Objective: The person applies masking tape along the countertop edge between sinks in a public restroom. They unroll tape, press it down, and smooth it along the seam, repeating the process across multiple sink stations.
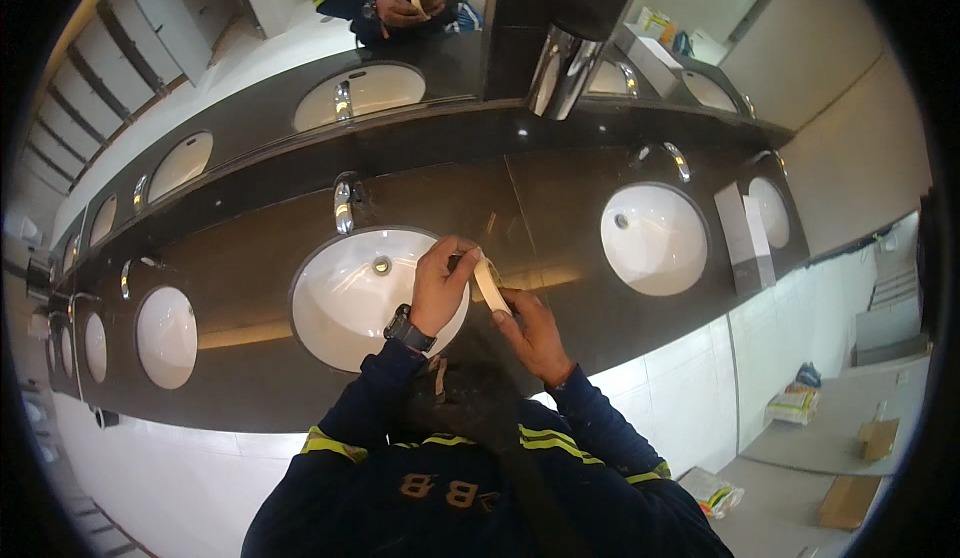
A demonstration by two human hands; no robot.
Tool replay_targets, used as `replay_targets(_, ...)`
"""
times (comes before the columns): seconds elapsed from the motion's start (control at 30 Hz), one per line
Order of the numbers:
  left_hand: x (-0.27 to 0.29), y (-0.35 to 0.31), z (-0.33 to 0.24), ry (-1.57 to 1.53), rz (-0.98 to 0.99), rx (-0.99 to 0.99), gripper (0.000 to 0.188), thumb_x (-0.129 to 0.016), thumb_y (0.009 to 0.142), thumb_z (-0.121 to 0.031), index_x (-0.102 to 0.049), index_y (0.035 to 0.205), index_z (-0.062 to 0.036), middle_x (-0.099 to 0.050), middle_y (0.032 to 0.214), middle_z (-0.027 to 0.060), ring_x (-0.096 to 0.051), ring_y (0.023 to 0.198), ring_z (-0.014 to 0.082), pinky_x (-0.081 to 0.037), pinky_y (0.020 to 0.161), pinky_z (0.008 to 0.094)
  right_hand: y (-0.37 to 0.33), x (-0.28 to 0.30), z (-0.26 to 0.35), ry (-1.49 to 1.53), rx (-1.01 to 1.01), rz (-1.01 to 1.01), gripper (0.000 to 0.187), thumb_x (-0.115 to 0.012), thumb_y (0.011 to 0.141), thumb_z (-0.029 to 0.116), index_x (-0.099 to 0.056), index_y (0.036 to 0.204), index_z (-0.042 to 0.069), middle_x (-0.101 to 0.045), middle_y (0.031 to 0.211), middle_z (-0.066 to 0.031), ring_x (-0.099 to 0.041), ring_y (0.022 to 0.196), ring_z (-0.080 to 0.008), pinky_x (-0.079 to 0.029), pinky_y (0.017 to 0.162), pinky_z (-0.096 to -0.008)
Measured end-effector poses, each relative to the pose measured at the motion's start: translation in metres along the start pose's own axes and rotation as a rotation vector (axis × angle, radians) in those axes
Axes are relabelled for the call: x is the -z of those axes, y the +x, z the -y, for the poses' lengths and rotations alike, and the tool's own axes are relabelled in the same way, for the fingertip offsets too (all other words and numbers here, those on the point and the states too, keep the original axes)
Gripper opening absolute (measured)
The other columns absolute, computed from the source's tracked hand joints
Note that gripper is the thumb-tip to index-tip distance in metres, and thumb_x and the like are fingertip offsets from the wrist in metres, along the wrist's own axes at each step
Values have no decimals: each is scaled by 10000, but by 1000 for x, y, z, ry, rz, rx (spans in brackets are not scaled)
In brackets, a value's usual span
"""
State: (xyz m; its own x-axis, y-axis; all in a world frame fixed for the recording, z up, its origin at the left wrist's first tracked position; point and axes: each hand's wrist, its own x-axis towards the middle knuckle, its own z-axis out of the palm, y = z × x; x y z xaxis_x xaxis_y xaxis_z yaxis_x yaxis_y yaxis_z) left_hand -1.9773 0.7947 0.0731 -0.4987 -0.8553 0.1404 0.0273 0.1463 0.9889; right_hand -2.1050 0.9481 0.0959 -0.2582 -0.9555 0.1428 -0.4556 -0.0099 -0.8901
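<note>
A roll of cream-coloured masking tape (489, 286), seen nearly edge-on, is held above the dark counter, close to the right rim of a white oval basin (318, 293). My left hand (440, 280) is closed on its upper end, thumb and fingers pinching it. My right hand (535, 334) grips the lower end between thumb and fingers. A black watch (409, 329) is on my left wrist. The inner side of the roll is mostly hidden. Both hands and the roll also show in the mirror (400, 8).
A chrome tap (344, 204) rises behind the basin. More basins sit along the counter (240, 258), including one at right (655, 238). A pale oblong box (744, 238) stands beyond it. A chrome cylinder (563, 73) hangs above. Bags (710, 493) and a cardboard box (850, 501) lie at lower right.
</note>
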Motion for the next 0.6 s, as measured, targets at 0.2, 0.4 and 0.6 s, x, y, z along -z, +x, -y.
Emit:
replay_targets(0.2, -27, -3, -16, 238, 65, -260, 105, -650, 969, -98, -671, 983, 4, -686, 991, 134, -677, 849, 269, -533, 758, 348, -25, 1, 2, -52, -235, -147, 340, -594, 1031, 234, -607, 1286, 10, -680, 1034, -272, -645, 953, -449, -502, 827, -494)
replay_targets(0.4, -47, 5, -42, 247, 120, -319, 90, -646, 960, -87, -669, 988, -5, -682, 1011, 146, -685, 903, 344, -538, 777, 388, -39, 11, -9, -52, -318, -258, 311, -578, 1044, 250, -599, 1248, 16, -690, 879, -252, -662, 834, -463, -491, 722, -516)
replay_targets(0.6, -56, -12, -58, 350, 196, -401, 73, -674, 930, -77, -673, 971, -16, -692, 1032, 120, -683, 914, 347, -542, 784, 402, -35, 23, -21, -20, -317, -232, 309, -581, 1047, 254, -561, 1270, 41, -688, 822, -245, -680, 768, -453, -494, 664, -518)
